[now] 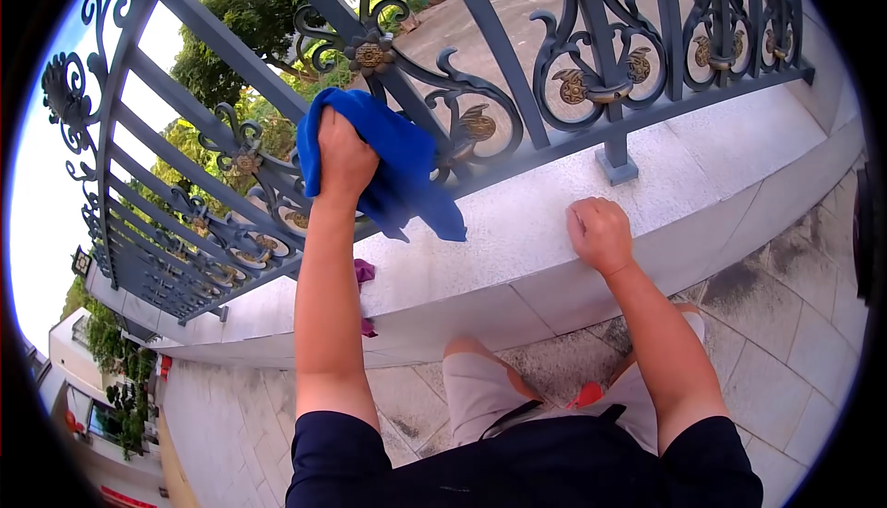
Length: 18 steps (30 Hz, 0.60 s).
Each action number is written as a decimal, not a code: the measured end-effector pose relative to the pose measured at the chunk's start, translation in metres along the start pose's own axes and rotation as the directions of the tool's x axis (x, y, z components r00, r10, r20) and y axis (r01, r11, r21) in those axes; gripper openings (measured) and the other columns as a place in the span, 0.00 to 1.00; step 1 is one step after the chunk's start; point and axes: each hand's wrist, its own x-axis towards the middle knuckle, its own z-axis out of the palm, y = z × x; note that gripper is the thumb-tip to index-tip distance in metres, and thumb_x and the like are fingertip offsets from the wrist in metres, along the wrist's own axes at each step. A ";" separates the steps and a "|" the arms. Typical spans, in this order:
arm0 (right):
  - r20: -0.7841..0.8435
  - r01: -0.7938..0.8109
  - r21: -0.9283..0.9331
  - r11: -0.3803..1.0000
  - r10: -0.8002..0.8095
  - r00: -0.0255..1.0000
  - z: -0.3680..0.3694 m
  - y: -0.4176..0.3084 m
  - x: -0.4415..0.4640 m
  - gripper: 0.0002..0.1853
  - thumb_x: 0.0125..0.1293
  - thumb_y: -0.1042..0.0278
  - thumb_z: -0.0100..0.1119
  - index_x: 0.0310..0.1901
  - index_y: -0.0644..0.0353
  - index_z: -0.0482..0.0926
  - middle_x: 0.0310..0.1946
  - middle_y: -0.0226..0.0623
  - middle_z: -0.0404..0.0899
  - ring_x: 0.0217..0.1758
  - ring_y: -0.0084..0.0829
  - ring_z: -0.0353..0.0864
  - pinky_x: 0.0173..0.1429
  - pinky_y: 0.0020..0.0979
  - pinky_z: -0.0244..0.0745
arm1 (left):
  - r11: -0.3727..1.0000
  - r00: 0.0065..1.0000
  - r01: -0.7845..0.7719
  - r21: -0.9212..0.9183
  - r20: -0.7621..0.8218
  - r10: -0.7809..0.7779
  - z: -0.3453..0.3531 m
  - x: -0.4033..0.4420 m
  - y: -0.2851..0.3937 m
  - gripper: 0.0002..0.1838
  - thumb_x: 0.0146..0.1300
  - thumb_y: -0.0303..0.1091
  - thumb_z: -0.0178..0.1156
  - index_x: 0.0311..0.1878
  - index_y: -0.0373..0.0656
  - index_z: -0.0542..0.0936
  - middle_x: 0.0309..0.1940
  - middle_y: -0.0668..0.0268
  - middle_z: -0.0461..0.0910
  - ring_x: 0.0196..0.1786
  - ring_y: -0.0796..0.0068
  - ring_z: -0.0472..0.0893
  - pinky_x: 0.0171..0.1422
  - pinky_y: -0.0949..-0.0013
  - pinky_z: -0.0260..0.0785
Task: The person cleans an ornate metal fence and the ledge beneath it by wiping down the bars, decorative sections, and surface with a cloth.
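My left hand (344, 159) is closed around a blue cloth (399, 152). The cloth lies against a bar of the dark grey metal fence (506, 41), just below a bronze-coloured flower ornament (370, 53), and its loose end hangs down over the lower rail. My right hand (601, 233) is curled into a fist at the pale stone ledge (499, 235), with nothing visible in it; whether it touches the stone I cannot tell. A purple cloth (366, 270) lies on the ledge beside my left forearm, which partly hides it.
The fence curves away to the left and right, with a short post foot (617, 168) standing on the ledge. Grey paving (776, 323) lies below the ledge around my legs. Beyond the bars are trees (249, 27) and a paved yard. A building (78, 351) stands at lower left.
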 end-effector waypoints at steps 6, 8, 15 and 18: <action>-0.007 0.001 -0.020 1.000 -0.001 1.000 0.001 0.000 0.000 0.05 0.66 0.73 0.69 0.32 0.57 0.83 0.29 0.39 0.84 0.35 0.45 0.84 0.43 0.47 0.78 | 0.994 0.999 -0.040 0.099 0.007 0.040 0.002 0.003 0.005 0.12 0.62 0.29 0.71 0.48 0.39 0.85 0.46 0.47 0.84 0.49 0.40 0.83 0.55 0.48 0.77; -0.007 0.006 -0.020 1.000 -0.006 1.000 0.001 -0.001 0.000 0.05 0.66 0.73 0.69 0.32 0.57 0.83 0.29 0.39 0.84 0.35 0.45 0.84 0.43 0.47 0.78 | 0.995 0.998 -0.053 0.089 -0.014 0.055 0.003 0.001 0.001 0.12 0.62 0.29 0.71 0.48 0.39 0.85 0.45 0.47 0.84 0.48 0.40 0.83 0.55 0.48 0.77; -0.010 -0.002 -0.025 1.000 0.002 1.000 0.001 -0.001 0.000 0.05 0.66 0.72 0.70 0.32 0.57 0.83 0.29 0.39 0.84 0.35 0.45 0.84 0.43 0.47 0.78 | 1.000 0.998 0.008 -0.005 -0.069 -0.009 0.006 0.001 -0.006 0.12 0.62 0.29 0.71 0.48 0.39 0.86 0.44 0.49 0.84 0.49 0.40 0.83 0.55 0.47 0.77; -0.005 -0.008 -0.024 1.000 0.008 1.000 0.000 0.000 0.001 0.05 0.66 0.72 0.70 0.32 0.56 0.83 0.29 0.39 0.84 0.35 0.45 0.84 0.43 0.47 0.78 | 1.000 0.999 -0.024 0.003 -0.043 0.024 -0.003 0.001 0.004 0.12 0.62 0.30 0.71 0.48 0.39 0.86 0.45 0.50 0.85 0.49 0.40 0.83 0.55 0.47 0.78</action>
